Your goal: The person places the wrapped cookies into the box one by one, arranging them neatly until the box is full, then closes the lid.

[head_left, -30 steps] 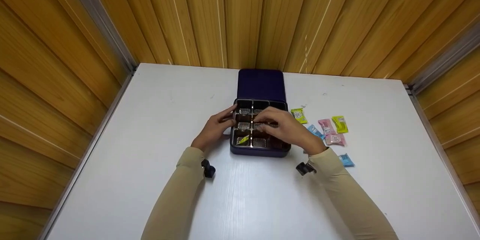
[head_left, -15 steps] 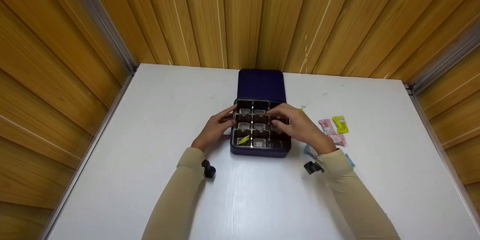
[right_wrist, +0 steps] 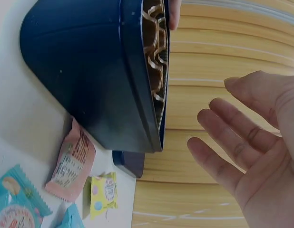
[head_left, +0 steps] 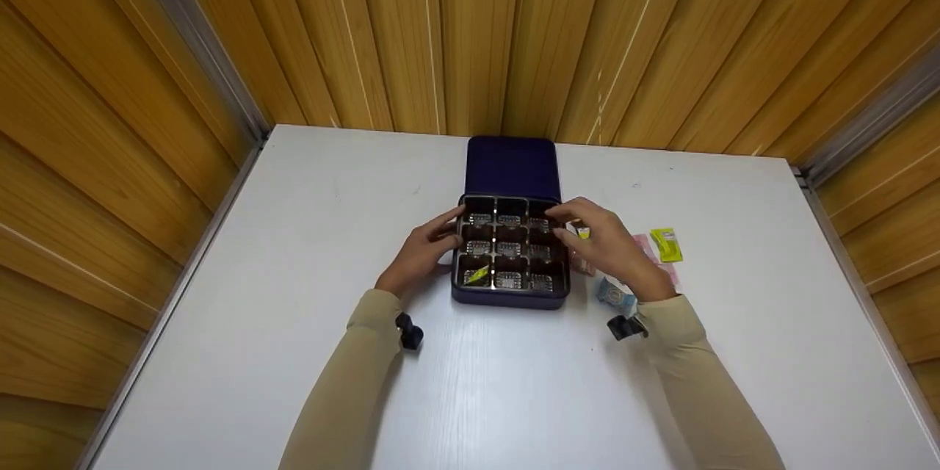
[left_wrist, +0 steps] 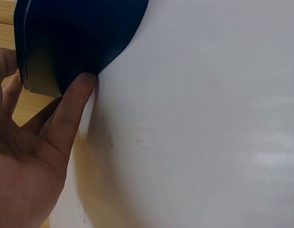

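while the left hand (head_left: pixel 420 253) rests against the left side of a dark blue tin (head_left: pixel 510 299), thumb and fingers touching it, the right hand (head_left: pixel 606 239) hangs at the right edge, holding nothing, its fingers loose and apart from the thumb. the two hands are well apart, on either side of the tin, which sits on a white table (head_left: pixel 220 308). its lid (head_left: pixel 512 165) lies open at the far side, and a tray (head_left: pixel 493 239) inside is split into nine compartments; a small lime packet (head_left: pixel 477 275) sits in the near left one. just right of the tin, a pink packet (right_wrist: pixel 71 166) and a yellow packet (right_wrist: pixel 103 194) lie near a blue packet (right_wrist: pixel 16 204), while a loose lime packet (head_left: pixel 667 244) rests farther right.
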{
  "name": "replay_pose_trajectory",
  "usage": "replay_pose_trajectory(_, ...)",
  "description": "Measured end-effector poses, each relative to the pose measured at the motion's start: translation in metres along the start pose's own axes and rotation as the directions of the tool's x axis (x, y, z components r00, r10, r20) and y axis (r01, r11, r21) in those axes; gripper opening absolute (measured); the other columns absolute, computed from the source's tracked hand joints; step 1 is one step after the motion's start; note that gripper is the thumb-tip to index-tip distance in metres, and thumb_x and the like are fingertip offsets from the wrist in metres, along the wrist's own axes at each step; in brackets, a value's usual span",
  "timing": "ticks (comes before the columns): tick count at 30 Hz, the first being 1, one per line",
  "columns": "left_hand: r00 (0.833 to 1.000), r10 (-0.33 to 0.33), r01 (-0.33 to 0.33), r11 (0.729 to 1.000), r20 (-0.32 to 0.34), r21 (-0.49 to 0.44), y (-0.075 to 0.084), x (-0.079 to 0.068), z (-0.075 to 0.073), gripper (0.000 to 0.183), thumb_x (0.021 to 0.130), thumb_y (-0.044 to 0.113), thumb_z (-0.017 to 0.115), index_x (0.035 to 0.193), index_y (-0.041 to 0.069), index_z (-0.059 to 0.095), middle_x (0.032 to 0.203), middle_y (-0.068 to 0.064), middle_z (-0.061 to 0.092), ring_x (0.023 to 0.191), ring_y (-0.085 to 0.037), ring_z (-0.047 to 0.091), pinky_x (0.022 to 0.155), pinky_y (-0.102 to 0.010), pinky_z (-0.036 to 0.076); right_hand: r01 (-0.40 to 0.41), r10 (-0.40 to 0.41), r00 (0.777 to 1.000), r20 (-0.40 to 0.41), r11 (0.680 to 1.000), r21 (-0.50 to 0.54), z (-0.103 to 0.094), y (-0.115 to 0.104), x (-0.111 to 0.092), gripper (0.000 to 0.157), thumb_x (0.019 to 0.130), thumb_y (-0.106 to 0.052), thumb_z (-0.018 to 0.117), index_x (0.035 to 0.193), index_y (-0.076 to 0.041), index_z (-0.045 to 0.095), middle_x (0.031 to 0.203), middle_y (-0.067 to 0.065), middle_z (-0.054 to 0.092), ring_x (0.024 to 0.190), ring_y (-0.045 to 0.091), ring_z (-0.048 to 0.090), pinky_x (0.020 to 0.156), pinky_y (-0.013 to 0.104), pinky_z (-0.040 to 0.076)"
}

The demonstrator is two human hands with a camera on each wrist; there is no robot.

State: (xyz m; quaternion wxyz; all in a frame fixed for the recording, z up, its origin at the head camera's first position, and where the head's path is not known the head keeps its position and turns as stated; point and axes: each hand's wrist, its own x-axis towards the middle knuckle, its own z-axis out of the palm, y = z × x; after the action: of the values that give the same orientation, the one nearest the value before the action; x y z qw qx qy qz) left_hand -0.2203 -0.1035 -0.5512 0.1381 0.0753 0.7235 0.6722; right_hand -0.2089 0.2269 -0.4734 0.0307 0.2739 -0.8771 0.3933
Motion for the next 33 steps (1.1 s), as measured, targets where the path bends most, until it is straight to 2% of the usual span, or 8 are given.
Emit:
replay_pose_trajectory(7,1.000,-0.003,0.003,1.000,-0.008,0.009,0.000,0.000,0.000,0.062,0.103,0.012,0.063,0.161,0.028,0.050,0.153,-0.018,0.055,0.131,-0.033,0.060,0.086,-0.052,0.062,-0.040,0.040,0.999,-0.009,0.999,-0.020,-0.006,0.006,-0.004,0.032,0.100,0.000,0.072,0.132,-0.002,0.069,0.127,0.015,0.068,0.120,0.034,0.065,0.102,0.055,0.054)
replay_pose_trajectory(14,1.000,-0.012,0.012,1.000,-0.003,0.012,0.000,0.000,0.000,0.062,0.103,0.014,0.063,0.161,0.031,0.050,0.152,-0.017,0.056,0.131,-0.031,0.060,0.092,-0.052,0.060,-0.044,0.042,0.999,-0.031,0.997,-0.057,-0.015,0.010,-0.007,0.031,0.099,0.003,0.071,0.130,0.001,0.069,0.124,0.017,0.068,0.117,0.039,0.066,0.100,0.056,0.054)
replay_pose_trajectory(24,1.000,0.008,-0.007,0.999,-0.017,0.054,0.000,0.001,0.000,0.061,0.103,0.014,0.064,0.161,0.030,0.051,0.150,-0.016,0.058,0.131,-0.030,0.061,0.096,-0.053,0.058,-0.084,0.073,0.994,-0.080,0.986,-0.145,-0.028,0.019,-0.013,0.033,0.098,0.004,0.073,0.131,0.000,0.069,0.125,0.017,0.069,0.119,0.037,0.066,0.103,0.055,0.053)
replay_pose_trajectory(33,1.000,0.007,-0.007,1.000,-0.012,0.008,0.000,0.001,0.000,0.061,0.104,0.012,0.063,0.161,0.028,0.050,0.151,-0.016,0.058,0.130,-0.031,0.061,0.093,-0.052,0.059,-0.151,0.132,0.985,-0.112,0.970,-0.188,-0.038,0.028,-0.020,0.035,0.098,0.004,0.072,0.133,-0.001,0.068,0.129,0.017,0.067,0.123,0.038,0.063,0.104,0.056,0.052)
